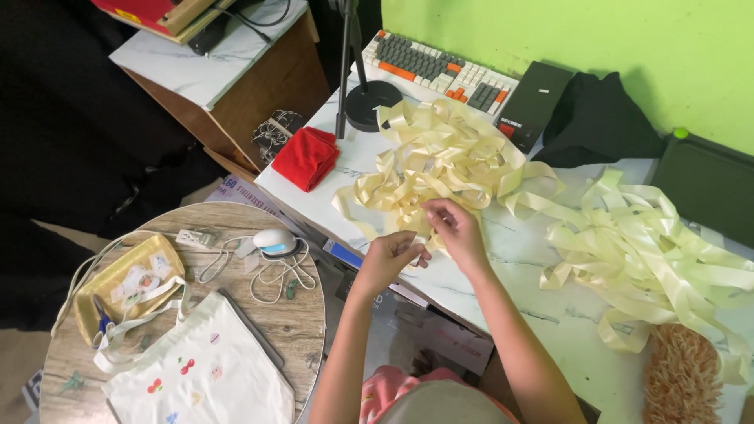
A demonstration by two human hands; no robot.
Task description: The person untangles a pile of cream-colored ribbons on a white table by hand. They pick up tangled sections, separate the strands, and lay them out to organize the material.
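Left hand fingers pinched on cream ribbon, right hand fingers gripping it too

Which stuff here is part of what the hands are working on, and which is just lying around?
In hand:
left hand and right hand, pinching cream ribbon
tangled ribbon pile
second ribbon pile

Lying about:
keyboard
red cloth
black box
white tote bag
computer mouse

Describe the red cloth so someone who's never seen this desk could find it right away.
Start at the white marble-look desk against the green wall. Go to the desk's near left corner, below the round black stand base. The folded red cloth lies there, the only red thing beside the pale yellow ribbon pile.
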